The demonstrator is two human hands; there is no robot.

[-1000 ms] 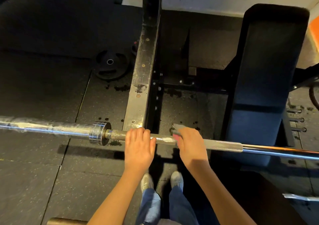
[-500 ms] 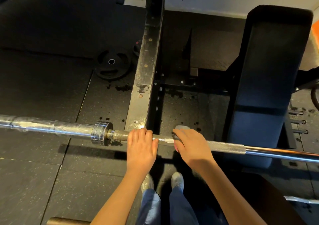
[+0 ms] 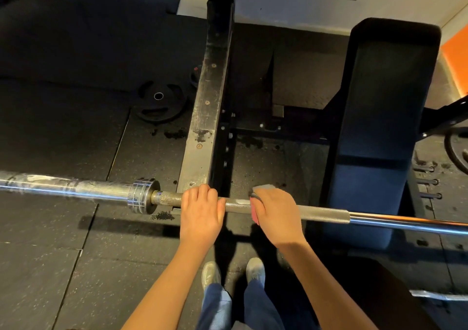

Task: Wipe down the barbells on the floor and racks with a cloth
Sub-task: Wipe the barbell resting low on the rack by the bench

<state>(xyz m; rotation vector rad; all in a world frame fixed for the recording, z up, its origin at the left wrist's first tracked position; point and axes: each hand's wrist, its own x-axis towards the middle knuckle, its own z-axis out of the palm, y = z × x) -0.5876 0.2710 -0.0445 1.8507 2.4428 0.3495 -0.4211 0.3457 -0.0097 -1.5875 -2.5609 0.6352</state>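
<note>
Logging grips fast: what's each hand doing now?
Left hand: grips the barbell.
Right hand: holds the cloth on the barbell.

barbell [image 3: 324,214]: knurled metal, glossy sleeve | floor [image 3: 63,266]: matt speckled rubber

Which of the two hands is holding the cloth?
The right hand, wrapping the pink-grey cloth round the barbell; the left hand grips bare bar nearer the collar.
</note>
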